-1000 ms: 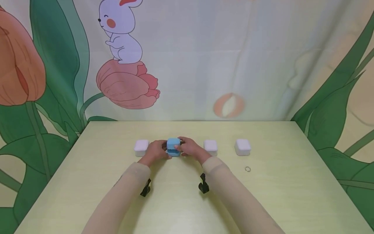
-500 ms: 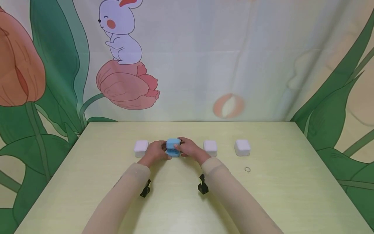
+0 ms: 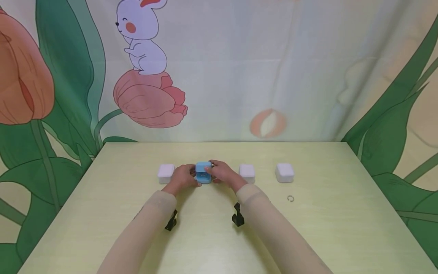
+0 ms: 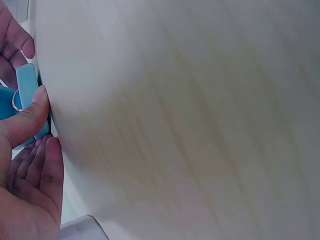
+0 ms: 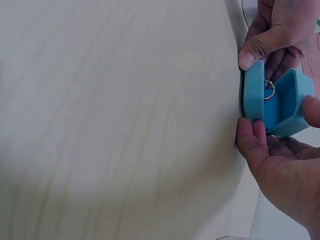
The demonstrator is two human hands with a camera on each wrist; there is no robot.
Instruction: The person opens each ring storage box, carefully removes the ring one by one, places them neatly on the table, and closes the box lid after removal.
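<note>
A blue ring box [image 3: 203, 179] stands on the table between both hands, its lid [image 5: 296, 100] raised part way. A ring [image 5: 271, 91] stands upright in the base, its loop showing in the gap. My left hand [image 3: 183, 176] grips the base from the left; its thumb presses the base's front edge in the left wrist view. My right hand [image 3: 224, 173] holds the box from the right, thumb on the front of the lid and fingertips against the base's side. The far side of the box is hidden.
White boxes with rounded corners stand in the same row: one [image 3: 166, 173] left of the left hand, one [image 3: 247, 173] behind the right wrist and another [image 3: 284, 172] farther right. A loose ring [image 3: 290, 198] lies on the table [image 3: 205, 239] in front of the rightmost box.
The blue box's lid has tilted up and back under the right thumb, widening the gap so the ring inside shows. The left hand has stayed in place.
</note>
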